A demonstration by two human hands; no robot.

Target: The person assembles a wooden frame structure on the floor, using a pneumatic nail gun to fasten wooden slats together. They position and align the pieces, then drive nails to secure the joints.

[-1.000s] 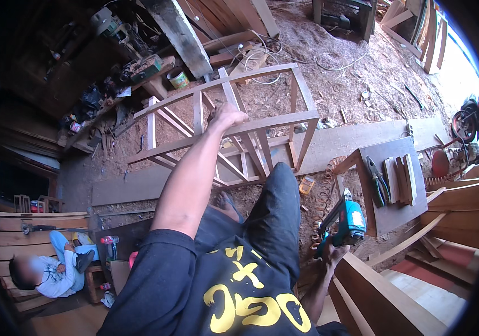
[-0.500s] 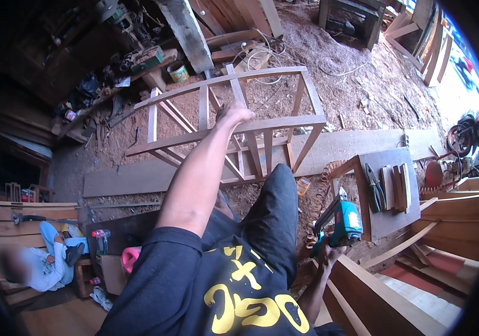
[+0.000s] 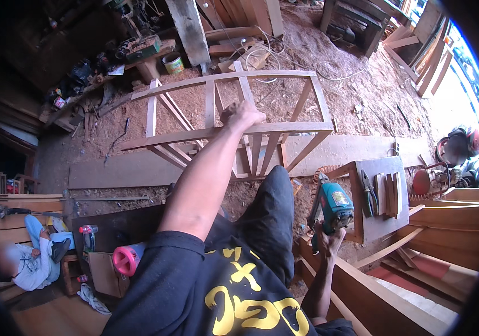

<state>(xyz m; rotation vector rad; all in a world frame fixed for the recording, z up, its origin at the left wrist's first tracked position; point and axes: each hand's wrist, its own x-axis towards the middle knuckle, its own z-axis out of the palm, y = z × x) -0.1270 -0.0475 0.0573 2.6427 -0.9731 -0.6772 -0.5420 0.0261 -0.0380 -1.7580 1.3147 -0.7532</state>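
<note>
A slatted wooden frame [image 3: 183, 136] stands in front of me, made of two long rails with crosspieces and legs below. My left hand [image 3: 243, 114] is closed round one of its crosspieces, between the near and far rails; the fingertips are hidden. On the right, my right hand [image 3: 329, 239] grips a teal nail gun [image 3: 335, 203] by its handle. The gun is held up beside my knee, apart from the frame. Just right of it, pliers [image 3: 368, 193] and several short wood strips [image 3: 388, 194] lie on a dark-topped wooden box [image 3: 382, 168].
An orange coiled air hose [image 3: 329, 169] runs behind the gun. A long board [image 3: 122, 172] lies on the sawdust floor under the frame. Wooden furniture parts [image 3: 385, 291] fill the lower right. A pink-lidded jug [image 3: 124, 261] stands left; another person [image 3: 32, 257] sits beyond it.
My right hand has lifted the nail gun slightly forward and tilted it. The left hand keeps its grip on the frame. The whole view has shifted a little.
</note>
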